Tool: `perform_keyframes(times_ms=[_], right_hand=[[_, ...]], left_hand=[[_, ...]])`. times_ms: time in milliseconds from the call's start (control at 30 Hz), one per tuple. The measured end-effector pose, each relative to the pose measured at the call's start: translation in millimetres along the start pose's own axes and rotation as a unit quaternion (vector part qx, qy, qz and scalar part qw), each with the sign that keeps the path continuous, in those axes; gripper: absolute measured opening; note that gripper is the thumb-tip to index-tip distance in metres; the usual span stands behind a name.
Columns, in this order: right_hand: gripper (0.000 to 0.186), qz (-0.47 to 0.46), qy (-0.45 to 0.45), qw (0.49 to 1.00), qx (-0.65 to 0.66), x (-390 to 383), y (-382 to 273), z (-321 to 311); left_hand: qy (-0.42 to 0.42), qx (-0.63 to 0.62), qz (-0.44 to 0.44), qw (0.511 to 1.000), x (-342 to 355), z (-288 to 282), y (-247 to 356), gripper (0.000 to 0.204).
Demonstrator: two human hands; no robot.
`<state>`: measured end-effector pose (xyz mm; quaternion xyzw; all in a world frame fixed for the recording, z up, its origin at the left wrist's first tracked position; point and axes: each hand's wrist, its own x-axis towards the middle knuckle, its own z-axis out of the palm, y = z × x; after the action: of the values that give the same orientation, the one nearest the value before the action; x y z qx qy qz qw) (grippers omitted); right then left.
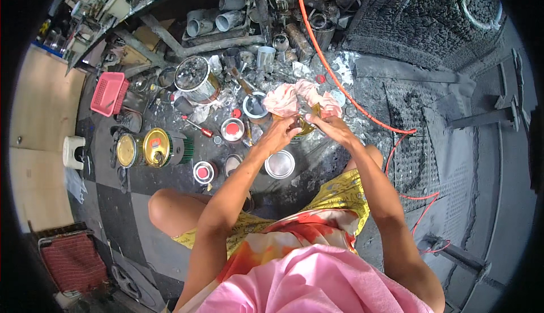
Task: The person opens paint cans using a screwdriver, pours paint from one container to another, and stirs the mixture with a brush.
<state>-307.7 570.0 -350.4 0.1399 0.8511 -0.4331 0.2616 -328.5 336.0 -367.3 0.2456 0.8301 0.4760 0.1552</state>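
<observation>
Both my left hand [281,131] and right hand [328,125] have fingers clamped on a pink rag [294,99] bunched over a brass-coloured tin [306,126]. A loose round lid [280,164] lies just below my fingers; paint cans [233,129] crowd leftward, an orange cable [340,86] runs right.

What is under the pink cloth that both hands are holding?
Under the pink cloth, a yellowish round container shows between the left hand and right hand. The cloth and fingers cover most of it, so its contents cannot be seen.
</observation>
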Motion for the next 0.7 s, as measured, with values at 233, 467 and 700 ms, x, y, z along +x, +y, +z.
perform_keyframes(times_ms=[233,467,700], right_hand=[[0.087,-0.068,0.007,0.987,0.148,-49.9,-15.1,-8.5],[0.05,-0.192,0.075,0.977,-0.057,-99.7,16.4,-8.6],[0.055,-0.316,0.211,0.859,-0.344,-117.8,-15.7,-3.8]], left_hand=[[-0.036,0.09,0.006,0.995,-8.6,4.3,2.9,0.031],[-0.09,0.082,0.018,0.992,-11.2,-1.2,18.5,0.029],[-0.082,0.071,0.057,0.992,-15.5,4.3,11.8,0.03]])
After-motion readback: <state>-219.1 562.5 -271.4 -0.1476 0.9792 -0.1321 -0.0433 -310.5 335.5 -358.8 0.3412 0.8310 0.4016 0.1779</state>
